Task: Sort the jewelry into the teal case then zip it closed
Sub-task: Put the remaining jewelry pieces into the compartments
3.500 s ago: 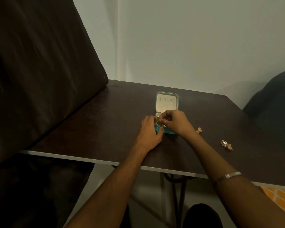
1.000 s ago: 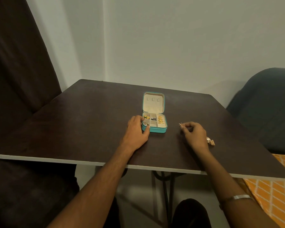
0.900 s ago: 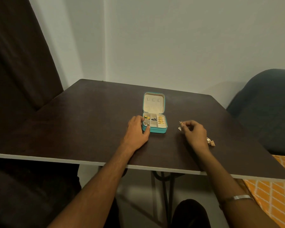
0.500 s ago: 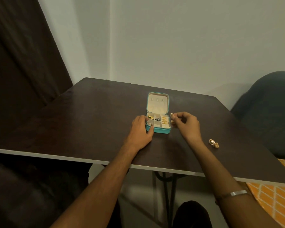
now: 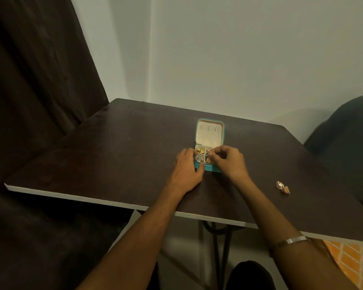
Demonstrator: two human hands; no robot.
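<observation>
The small teal zip-around jewelry case (image 5: pixel 209 143) sits open mid-table (image 5: pixel 117 155), lid flat. Left hand (image 5: pixel 188 171) rests against its left edge, fingers loosely curled. Right hand (image 5: pixel 228 162) hovers over the compartments, fingertips bunched — can't tell what they're pinching. One gold filigree earring (image 5: pixel 283 186) lies well off right.

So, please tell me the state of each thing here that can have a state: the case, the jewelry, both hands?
teal case: open, lid upright, unzipped, on the table.
jewelry in the case: lying in the compartments.
gold earring: loose on the table, right of the case.
left hand: resting on the case's left edge, steadying it.
right hand: fingertips pinched over the right compartments; what it holds cannot be told.
</observation>
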